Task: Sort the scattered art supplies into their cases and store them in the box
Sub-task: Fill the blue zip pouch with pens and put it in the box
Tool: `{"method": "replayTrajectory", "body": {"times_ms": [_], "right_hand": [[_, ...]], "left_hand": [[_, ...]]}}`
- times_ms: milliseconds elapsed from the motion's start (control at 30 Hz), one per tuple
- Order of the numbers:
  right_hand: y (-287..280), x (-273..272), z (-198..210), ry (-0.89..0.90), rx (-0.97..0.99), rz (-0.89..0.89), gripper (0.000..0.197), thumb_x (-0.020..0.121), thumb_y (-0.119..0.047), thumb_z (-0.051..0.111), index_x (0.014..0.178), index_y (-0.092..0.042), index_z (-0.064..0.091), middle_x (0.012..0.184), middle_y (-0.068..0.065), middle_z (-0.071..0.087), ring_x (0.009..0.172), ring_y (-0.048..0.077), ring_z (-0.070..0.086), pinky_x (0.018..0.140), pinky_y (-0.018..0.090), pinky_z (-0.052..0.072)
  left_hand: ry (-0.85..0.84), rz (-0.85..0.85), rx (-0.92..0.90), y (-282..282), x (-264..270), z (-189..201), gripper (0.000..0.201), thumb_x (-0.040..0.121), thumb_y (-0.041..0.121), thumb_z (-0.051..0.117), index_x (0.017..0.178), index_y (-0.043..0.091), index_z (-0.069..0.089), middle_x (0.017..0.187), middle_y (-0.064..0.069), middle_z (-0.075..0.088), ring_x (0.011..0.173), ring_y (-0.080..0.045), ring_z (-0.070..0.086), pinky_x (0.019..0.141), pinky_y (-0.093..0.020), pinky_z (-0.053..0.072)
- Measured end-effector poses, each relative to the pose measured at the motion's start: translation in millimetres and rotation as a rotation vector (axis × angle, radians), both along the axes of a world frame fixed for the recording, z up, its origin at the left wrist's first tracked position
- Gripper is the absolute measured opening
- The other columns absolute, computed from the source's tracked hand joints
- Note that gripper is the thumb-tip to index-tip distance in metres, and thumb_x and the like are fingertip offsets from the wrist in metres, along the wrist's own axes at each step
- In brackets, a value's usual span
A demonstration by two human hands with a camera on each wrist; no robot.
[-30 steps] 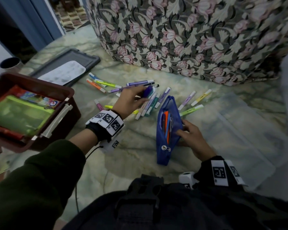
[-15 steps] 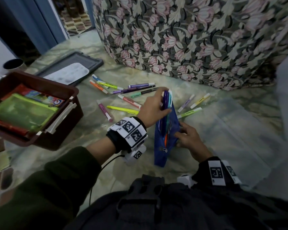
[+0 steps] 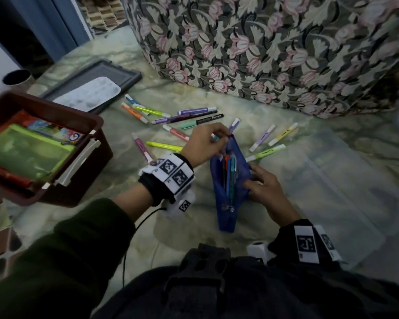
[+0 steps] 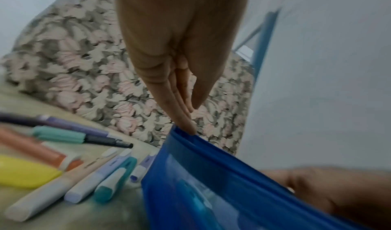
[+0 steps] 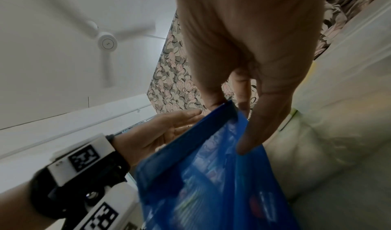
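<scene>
A blue mesh pouch point(image 3: 226, 203) stands on its edge on the floor, mouth open, with orange, teal and dark markers inside. My right hand point(image 3: 256, 180) pinches its right rim, thumb outside point(image 5: 249, 141), and holds it upright. My left hand point(image 3: 219, 138) hovers at the far end of the mouth, fingers straight and together point(image 4: 186, 116), one tip touching the blue rim point(image 4: 203, 138). It holds nothing. Several markers point(image 3: 166, 146) lie loose on the floor beyond and left of the pouch; more point(image 4: 110, 181) lie right beside it under my left hand.
A brown box point(image 3: 78, 192) sits at the left with a green pouch point(image 3: 25, 153) inside. Behind it are a grey tray point(image 3: 122, 74) with a white palette point(image 3: 92, 93). A clear plastic bag point(image 3: 332, 180) lies right of the pouch. A floral cloth point(image 3: 263, 54) closes the far side.
My left hand carried a bunch of markers from the floor to the pouch's mouth and let them go inside. The right hand kept its hold on the pouch.
</scene>
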State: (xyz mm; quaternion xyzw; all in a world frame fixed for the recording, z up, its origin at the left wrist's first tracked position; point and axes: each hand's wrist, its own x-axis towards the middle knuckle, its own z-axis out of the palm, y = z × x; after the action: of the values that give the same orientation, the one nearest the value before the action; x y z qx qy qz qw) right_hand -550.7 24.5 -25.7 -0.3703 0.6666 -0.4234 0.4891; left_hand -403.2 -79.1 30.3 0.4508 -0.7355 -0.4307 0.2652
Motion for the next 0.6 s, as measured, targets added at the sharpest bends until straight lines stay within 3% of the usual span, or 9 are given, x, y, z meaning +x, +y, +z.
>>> {"method": "replayTrajectory", "body": {"times_ms": [100, 167, 233, 333, 467, 533, 600], "right_hand": [[-4, -1, -3, -0.040, -0.009, -0.001, 0.046, 0.084, 0.001, 0.053, 0.125, -0.019, 0.056, 0.098, 0.010, 0.061, 0.086, 0.023, 0.061, 0.069, 0.037, 0.054], [-6, -2, -4, -0.054, -0.020, 0.000, 0.045, 0.084, 0.002, 0.052, 0.123, -0.021, 0.056, 0.098, 0.009, 0.061, 0.083, 0.020, 0.061, 0.062, 0.031, 0.052], [-8, -3, -4, -0.070, -0.029, 0.006, 0.045, 0.086, 0.004, 0.052, 0.119, -0.026, 0.057, 0.094, 0.006, 0.061, 0.080, 0.017, 0.061, 0.057, 0.027, 0.051], [-11, -5, -5, -0.080, -0.039, 0.009, 0.046, 0.086, 0.005, 0.053, 0.119, -0.028, 0.055, 0.088, 0.001, 0.060, 0.075, 0.010, 0.062, 0.056, 0.024, 0.051], [-14, -8, -5, -0.072, -0.051, 0.018, 0.045, 0.086, 0.004, 0.056, 0.114, -0.031, 0.056, 0.086, -0.002, 0.061, 0.064, -0.003, 0.063, 0.052, 0.018, 0.051], [-15, -10, -5, -0.066, -0.059, 0.014, 0.046, 0.085, 0.004, 0.057, 0.107, -0.036, 0.056, 0.085, -0.003, 0.062, 0.063, -0.005, 0.063, 0.051, 0.017, 0.050], [-15, -12, -6, -0.051, -0.063, 0.016, 0.048, 0.085, 0.004, 0.057, 0.101, -0.041, 0.055, 0.086, -0.004, 0.062, 0.063, -0.004, 0.063, 0.051, 0.017, 0.050]], "left_hand": [[0.118, 0.108, 0.157, -27, 5, -10, 0.012, 0.091, 0.000, 0.050, 0.098, 0.003, 0.059, 0.086, -0.012, 0.058, 0.052, -0.007, 0.062, 0.056, -0.025, 0.056], [0.065, 0.176, 0.151, -46, 7, -21, 0.016, 0.090, -0.002, 0.048, 0.102, 0.001, 0.059, 0.089, -0.013, 0.059, 0.055, -0.007, 0.062, 0.056, -0.022, 0.054], [-0.103, 0.185, 0.021, -65, 9, -34, 0.023, 0.089, -0.003, 0.048, 0.109, -0.002, 0.059, 0.100, -0.017, 0.062, 0.079, -0.021, 0.064, 0.070, -0.027, 0.053], [-0.438, 0.105, -0.163, -93, 10, -51, 0.042, 0.085, 0.000, 0.052, 0.127, 0.001, 0.050, 0.128, -0.019, 0.052, 0.119, -0.030, 0.049, 0.101, -0.031, 0.036], [-0.717, 0.027, -0.223, -119, 3, -64, 0.049, 0.087, 0.010, 0.053, 0.135, 0.008, 0.043, 0.135, -0.017, 0.044, 0.127, -0.032, 0.040, 0.105, -0.042, 0.035], [-0.848, 0.005, -0.245, -125, -2, -68, 0.046, 0.088, 0.016, 0.054, 0.133, 0.010, 0.043, 0.135, -0.015, 0.044, 0.127, -0.032, 0.039, 0.103, -0.046, 0.035], [-0.876, 0.009, -0.237, -127, -4, -70, 0.041, 0.090, 0.015, 0.052, 0.130, 0.009, 0.046, 0.133, -0.016, 0.045, 0.126, -0.033, 0.040, 0.102, -0.046, 0.036]]}}
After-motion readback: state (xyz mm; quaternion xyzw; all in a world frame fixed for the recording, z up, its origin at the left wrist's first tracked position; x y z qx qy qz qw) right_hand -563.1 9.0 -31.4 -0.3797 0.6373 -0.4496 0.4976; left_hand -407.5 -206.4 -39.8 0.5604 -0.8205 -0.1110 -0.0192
